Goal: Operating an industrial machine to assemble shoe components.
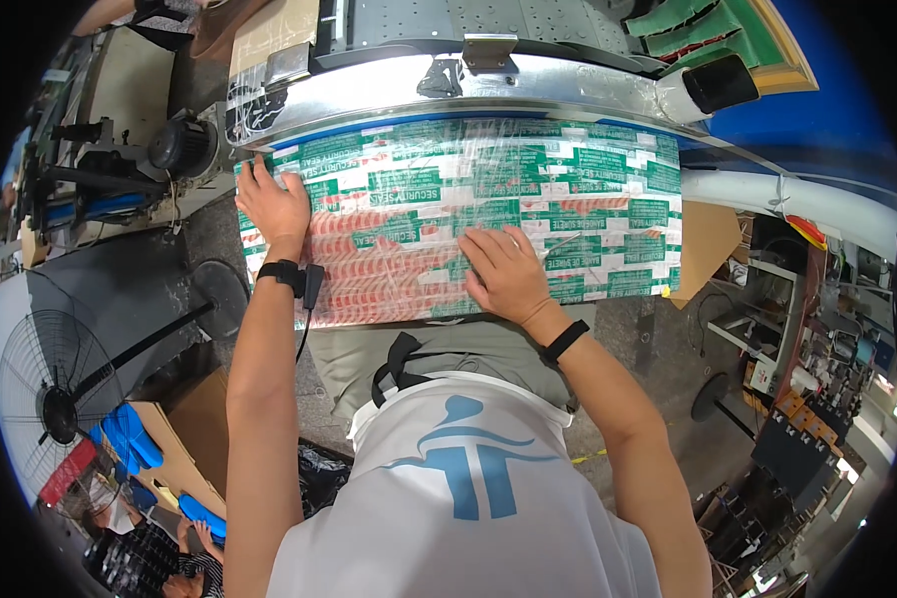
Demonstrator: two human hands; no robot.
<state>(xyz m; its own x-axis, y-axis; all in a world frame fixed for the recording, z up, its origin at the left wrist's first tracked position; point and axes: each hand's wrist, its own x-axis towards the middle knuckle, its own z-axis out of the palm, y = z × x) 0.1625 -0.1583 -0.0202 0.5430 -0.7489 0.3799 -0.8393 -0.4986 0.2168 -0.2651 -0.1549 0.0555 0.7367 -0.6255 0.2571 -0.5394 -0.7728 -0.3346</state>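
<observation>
A wide work surface (588, 214) in front of me is covered with overlapping strips of green, white and red printed tape or labels under a glossy clear film. My left hand (277, 207) rests at its far left corner, fingers apart and pointing away from me, with nothing in the grip. Nearer the middle, my right hand (503, 267) lies palm down on the covered surface, its fingers stretched out to the left. Both wrists wear black bands, and a cable hangs from the left one.
Beyond the surface runs a metal rail (389, 95) with a bracket (489, 50) and a perforated metal bed. Left are a motor (181, 146), a standing fan (58, 411) and a cardboard box (164, 444). Another person's hands (197, 538) show lower left; shelving (757, 329) stands right.
</observation>
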